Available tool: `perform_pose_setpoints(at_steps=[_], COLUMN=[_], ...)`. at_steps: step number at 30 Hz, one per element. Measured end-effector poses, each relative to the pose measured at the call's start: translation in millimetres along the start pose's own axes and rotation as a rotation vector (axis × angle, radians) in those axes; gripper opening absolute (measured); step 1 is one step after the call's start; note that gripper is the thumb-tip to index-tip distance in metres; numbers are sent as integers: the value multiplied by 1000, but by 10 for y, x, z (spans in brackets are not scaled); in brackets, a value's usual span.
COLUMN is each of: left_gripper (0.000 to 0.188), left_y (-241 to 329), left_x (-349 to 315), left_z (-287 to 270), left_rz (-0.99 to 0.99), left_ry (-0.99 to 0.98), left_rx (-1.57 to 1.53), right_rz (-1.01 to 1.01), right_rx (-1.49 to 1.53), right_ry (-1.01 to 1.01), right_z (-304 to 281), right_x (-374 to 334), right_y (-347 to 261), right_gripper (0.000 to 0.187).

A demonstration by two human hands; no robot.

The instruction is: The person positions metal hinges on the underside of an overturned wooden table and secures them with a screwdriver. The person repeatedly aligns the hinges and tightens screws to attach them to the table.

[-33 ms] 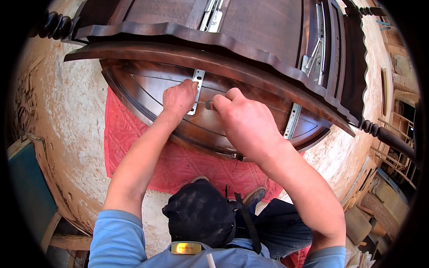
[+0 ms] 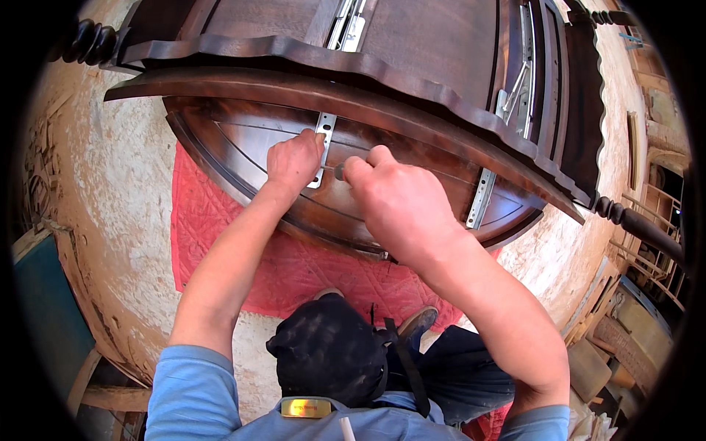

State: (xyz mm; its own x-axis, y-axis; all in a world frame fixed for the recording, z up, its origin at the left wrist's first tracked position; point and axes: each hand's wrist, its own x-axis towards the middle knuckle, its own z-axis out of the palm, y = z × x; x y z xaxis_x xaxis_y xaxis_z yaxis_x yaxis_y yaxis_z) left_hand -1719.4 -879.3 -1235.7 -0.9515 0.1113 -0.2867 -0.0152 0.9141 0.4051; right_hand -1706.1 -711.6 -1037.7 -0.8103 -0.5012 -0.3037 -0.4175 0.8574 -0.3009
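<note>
My left hand is closed at the left edge of a pierced metal rail, its fingers pressed against it. This rail lies across the inner face of a dark brown curved wooden panel. My right hand is closed around what looks like a screwdriver. Only the grey front end of the tool and a thin shaft show; its handle is hidden in the fist. The shaft points left at the rail, level with my left hand. I cannot make out its tip or any screw.
Further right on the panel is a second metal rail. Beyond it stands dark wooden furniture with a wavy edge and turned legs. A red quilted cloth lies under the panel. Wooden pieces are stacked at the right.
My right hand and the screwdriver have shifted slightly left, closer to the metal rail. My left hand has hardly moved.
</note>
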Motion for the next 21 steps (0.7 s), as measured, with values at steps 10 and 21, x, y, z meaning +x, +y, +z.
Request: perform_pose_setpoints(at_steps=[10, 21], left_gripper=[40, 44], left_y=[48, 0], left_x=[5, 13], left_z=[-53, -79], left_rz=[-56, -54], left_ry=[-76, -173], left_rx=[-17, -50], right_rz=[-97, -168], right_rx=[-133, -27], right_ry=[-14, -85], right_z=[11, -102], right_x=[87, 221], right_y=[-346, -320], right_gripper=[8, 7])
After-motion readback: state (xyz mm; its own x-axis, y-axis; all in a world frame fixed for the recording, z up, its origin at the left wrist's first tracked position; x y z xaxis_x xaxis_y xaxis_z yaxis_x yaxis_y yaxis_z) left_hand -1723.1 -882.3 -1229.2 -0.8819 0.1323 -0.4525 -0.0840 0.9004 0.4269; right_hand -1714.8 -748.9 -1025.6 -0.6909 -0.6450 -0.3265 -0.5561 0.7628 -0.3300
